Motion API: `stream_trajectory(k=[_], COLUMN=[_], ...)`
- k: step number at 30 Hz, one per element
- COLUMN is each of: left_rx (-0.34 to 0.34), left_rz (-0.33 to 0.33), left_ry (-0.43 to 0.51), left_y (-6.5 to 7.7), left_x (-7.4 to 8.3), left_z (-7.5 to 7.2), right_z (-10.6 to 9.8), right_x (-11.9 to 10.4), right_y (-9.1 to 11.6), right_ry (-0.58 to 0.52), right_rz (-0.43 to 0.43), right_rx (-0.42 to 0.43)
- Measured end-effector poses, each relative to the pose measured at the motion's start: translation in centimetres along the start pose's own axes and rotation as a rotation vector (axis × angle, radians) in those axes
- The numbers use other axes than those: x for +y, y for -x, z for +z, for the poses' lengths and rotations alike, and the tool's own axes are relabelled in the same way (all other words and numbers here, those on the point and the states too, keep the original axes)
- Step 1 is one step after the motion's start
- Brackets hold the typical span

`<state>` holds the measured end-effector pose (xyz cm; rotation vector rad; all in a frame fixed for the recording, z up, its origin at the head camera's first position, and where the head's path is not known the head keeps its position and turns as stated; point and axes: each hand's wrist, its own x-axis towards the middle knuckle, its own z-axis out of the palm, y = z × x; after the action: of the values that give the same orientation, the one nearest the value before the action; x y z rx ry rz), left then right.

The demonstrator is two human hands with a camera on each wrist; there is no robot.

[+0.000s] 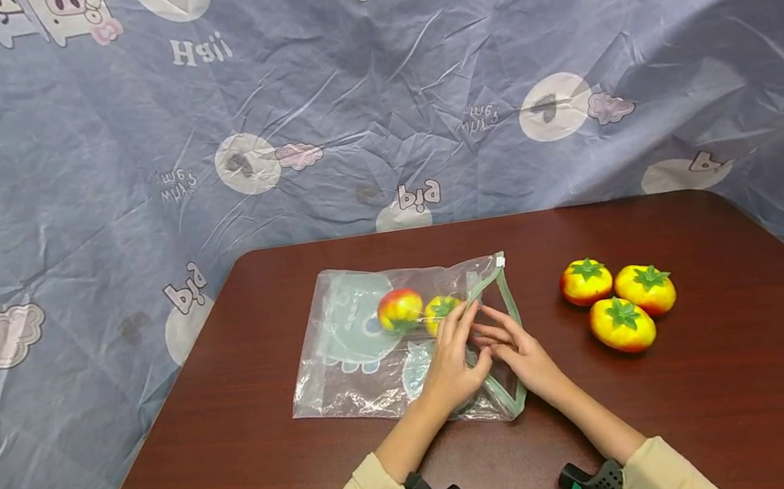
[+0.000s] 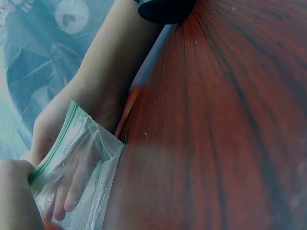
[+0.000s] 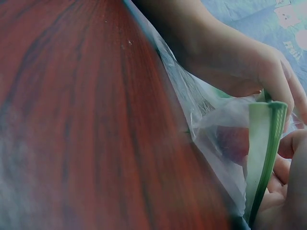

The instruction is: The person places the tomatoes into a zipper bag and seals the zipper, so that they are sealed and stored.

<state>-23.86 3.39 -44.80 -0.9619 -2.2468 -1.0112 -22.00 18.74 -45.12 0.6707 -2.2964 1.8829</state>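
Observation:
A clear zip bag [image 1: 373, 383] with a green zip edge lies flat, its mouth towards the right. Inside it are two red-and-yellow toy persimmons with green leafy tops, one in the middle [image 1: 401, 309] and one nearer the mouth [image 1: 440, 311]. My left hand [image 1: 453, 373] pinches the zip edge; its fingers bend over the green strip in the right wrist view. My right hand [image 1: 530, 363] reaches into the mouth from the right. Through the plastic in the left wrist view, the fingers [image 2: 76, 187] of that hand look straight. Red shows through the bag [image 3: 232, 143] in the right wrist view.
Three more toy persimmons sit close together to the right of the bag: a rear one [image 1: 586, 282], a right one [image 1: 645, 292] and a front one [image 1: 623, 327]. The dark wooden table [image 1: 226, 456] ends at a printed cloth backdrop [image 1: 342, 94].

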Motion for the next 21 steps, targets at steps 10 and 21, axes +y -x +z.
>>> stream_trajectory(k=[10,21], left_rx=[-0.061,-0.109], left_rz=[-0.037,-0.054], left_ry=[-0.111,-0.148], left_y=[0.03,0.11], left_x=[0.04,0.16], left_z=[0.06,0.05], right_z=[0.10,-0.70], right_x=[0.05,-0.48], right_y=[-0.06,-0.02], right_ry=[0.030,0.237], right_rz=[-0.005,-0.065], right_rx=[0.052,0.253])
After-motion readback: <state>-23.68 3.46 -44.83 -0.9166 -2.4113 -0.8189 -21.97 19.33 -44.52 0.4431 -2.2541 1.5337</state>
